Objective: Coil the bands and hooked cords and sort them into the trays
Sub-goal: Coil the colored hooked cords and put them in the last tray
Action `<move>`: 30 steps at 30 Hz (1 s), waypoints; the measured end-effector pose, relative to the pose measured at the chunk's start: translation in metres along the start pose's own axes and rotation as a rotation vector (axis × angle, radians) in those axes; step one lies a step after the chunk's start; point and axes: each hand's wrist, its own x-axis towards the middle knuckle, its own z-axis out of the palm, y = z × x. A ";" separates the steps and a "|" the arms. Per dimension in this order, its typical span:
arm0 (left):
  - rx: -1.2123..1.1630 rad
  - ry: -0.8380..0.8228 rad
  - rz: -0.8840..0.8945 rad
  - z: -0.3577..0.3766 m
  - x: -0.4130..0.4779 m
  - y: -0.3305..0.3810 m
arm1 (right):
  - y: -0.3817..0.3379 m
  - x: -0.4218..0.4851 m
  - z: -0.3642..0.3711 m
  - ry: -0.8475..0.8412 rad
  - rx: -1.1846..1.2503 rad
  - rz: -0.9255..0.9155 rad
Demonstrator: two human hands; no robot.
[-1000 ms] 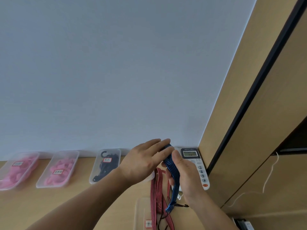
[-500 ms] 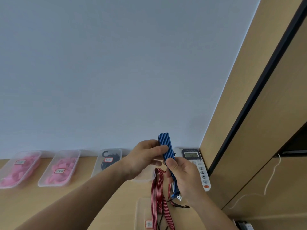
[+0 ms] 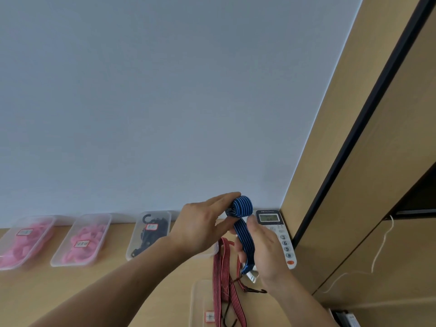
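A blue striped flat cord [image 3: 243, 223] is held up above the desk, its top end rolled into a small coil. My left hand [image 3: 200, 226] pinches that coil between fingers and thumb. My right hand [image 3: 264, 251] grips the straight lower part of the cord, whose end hangs below the palm. Red striped hooked cords [image 3: 223, 279] lie on the desk under my hands, draped over a clear tray [image 3: 198, 303] at the near edge. A black hook [image 3: 256, 290] shows at one red cord's end.
Along the wall stand two clear trays of pink bands [image 3: 22, 241] [image 3: 82, 240] and a clear tray of black hooked cords [image 3: 151, 232]. Another tray [image 3: 213, 252] is mostly hidden behind my left hand. A white desk phone [image 3: 278, 234] sits right, beside a wooden cabinet [image 3: 354, 185].
The top of the blue cord, straight half a second ago, is now rolled over into a coil under my left fingers. My right hand has stayed low on the cord.
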 end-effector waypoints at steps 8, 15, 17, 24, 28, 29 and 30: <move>0.121 -0.003 0.221 0.015 -0.013 -0.006 | -0.002 -0.001 0.001 0.007 -0.001 0.007; -0.581 -0.188 -0.432 0.010 -0.013 0.001 | -0.005 -0.003 -0.001 -0.021 0.051 -0.054; -1.018 -0.292 -0.826 0.001 -0.002 0.003 | -0.006 -0.002 0.000 -0.062 0.041 -0.080; -1.304 -0.348 -0.898 -0.014 0.007 0.005 | 0.002 -0.004 0.002 -0.102 -0.036 -0.105; -1.191 -0.246 -0.871 -0.017 0.011 0.010 | 0.003 -0.004 0.002 -0.031 -0.068 -0.079; -1.136 -0.242 -0.849 -0.017 0.012 0.012 | 0.003 -0.004 0.002 -0.014 -0.070 -0.077; -1.090 -0.236 -0.833 -0.017 0.013 0.013 | 0.003 -0.005 0.002 0.000 -0.065 -0.073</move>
